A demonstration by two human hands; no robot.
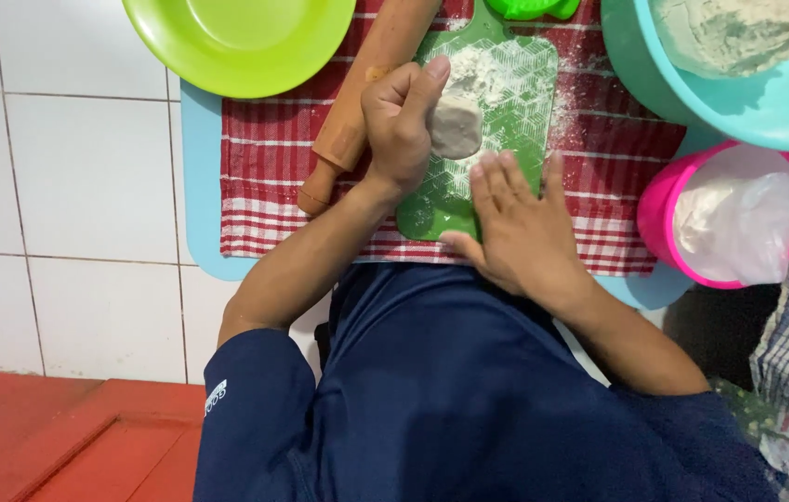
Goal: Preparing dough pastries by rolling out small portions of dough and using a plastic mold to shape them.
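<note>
Grey dough ball (456,126) gripped by left hand (401,125).

From my seat, the lime-green plate (241,37) and the wooden rolling pin (362,102) both run off the top edge. The teal bowl (692,88) is cut at the top and right, so I can't see all its dough. My left hand (404,125) covers part of the dough piece (457,125). A small green item (532,7) at the top edge is too cropped to identify.
</note>
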